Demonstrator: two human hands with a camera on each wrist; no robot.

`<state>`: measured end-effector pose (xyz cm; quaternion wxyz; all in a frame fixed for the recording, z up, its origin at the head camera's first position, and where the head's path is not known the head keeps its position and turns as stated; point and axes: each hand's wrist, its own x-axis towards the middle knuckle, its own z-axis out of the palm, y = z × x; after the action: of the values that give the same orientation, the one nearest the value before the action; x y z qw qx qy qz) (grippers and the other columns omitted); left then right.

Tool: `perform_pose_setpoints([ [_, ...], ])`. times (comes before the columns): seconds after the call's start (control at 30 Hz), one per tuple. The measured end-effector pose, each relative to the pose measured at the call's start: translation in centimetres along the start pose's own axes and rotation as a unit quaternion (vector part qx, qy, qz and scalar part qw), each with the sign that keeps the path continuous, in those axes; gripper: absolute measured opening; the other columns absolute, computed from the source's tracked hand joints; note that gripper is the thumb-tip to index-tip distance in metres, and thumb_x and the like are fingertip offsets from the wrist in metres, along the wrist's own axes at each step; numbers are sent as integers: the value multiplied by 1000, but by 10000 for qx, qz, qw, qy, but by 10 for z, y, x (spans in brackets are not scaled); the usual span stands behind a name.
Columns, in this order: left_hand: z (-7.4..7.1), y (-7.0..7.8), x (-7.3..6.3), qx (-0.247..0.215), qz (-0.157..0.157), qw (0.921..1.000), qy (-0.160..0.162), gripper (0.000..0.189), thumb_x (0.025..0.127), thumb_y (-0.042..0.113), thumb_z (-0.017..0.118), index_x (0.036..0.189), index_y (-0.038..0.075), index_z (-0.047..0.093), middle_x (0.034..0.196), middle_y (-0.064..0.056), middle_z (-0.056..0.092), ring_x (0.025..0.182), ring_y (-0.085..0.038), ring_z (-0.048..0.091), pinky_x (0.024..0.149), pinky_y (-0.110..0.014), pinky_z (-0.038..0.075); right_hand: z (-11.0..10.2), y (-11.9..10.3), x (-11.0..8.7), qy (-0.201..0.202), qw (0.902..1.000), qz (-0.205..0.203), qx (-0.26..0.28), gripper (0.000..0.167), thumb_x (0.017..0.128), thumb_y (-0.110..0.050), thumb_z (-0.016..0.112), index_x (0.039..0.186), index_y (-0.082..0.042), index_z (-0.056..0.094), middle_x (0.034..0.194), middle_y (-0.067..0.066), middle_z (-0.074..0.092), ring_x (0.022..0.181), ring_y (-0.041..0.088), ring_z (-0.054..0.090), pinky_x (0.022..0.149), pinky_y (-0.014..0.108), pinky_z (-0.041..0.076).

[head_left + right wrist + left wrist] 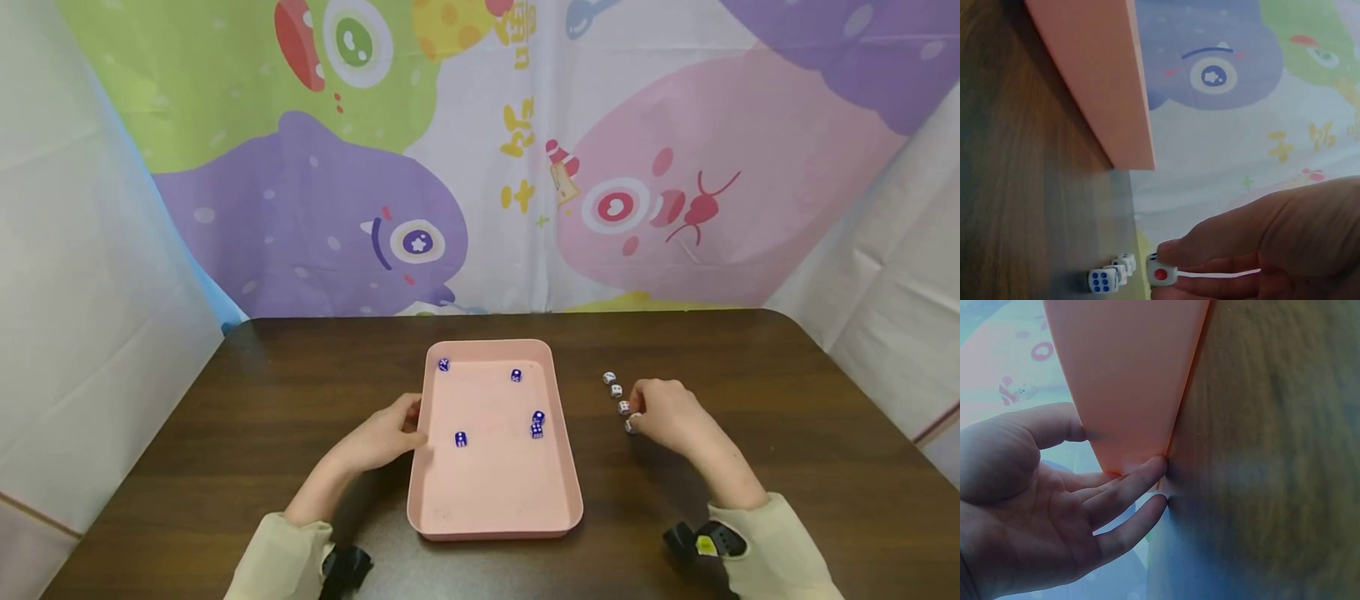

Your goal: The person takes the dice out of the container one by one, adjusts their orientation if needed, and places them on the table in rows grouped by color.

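At the tray's left side my left hand (pixel 381 435) touches the outer wall of the pink tray (pixel 480 500). In the left wrist view its thumb is at the rim, and its loosely extended fingers (pixel 1129 494) meet the lower wall. Several blue dice lie inside, one (pixel 461 439) near the left wall and a touching pair (pixel 537 425) by the right. To the right of the tray, my right hand (pixel 671 417) pinches a white die (pixel 1161 274) with a red dot. Three other white dice (pixel 616 391) stand in a slanting row beside it.
The dark wooden table (pixel 322 350) holds everything. A printed cloth (pixel 517 250) with cartoon figures hangs behind its far edge, and pale cloth sheets (pixel 90 250) hang at the sides. Black straps (pixel 708 542) circle both wrists.
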<state>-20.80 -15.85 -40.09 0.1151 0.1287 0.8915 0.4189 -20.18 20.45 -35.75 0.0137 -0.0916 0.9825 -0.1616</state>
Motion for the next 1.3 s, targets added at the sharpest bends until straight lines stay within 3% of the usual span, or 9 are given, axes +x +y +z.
perform_pose_setpoints([
  [0.33,-1,1,-1,23,11,10000,-14,50,83,8,56,129,-2,40,106,-12,59,98,-22,55,83,-38,45,7,8,1,-644,9977,200,-21,14,69,-8,68,64,-9,55,63,0,51,59,16,47,53,29,37],
  [0.93,0,1,-1,48,25,10000,7,51,81,6,56,129,-3,40,108,-13,56,95,-22,56,82,-36,46,16,9,4,-894,9951,395,-162,19,69,-9,71,63,-9,53,62,0,50,59,15,47,54,29,37],
  [1.03,0,1,-1,75,56,10000,6,51,81,6,56,129,-3,40,106,-12,56,94,-21,56,80,-35,45,13,7,2,-802,9958,381,-235,19,69,-9,70,63,-9,52,62,0,50,59,16,47,54,30,38],
  [1.3,0,0,1,60,37,10000,26,51,81,6,56,129,-3,41,106,-13,57,96,-22,56,83,-37,45,7,-4,0,109,9997,75,-189,17,74,-13,66,66,-11,51,62,0,52,56,17,47,50,30,36],
])
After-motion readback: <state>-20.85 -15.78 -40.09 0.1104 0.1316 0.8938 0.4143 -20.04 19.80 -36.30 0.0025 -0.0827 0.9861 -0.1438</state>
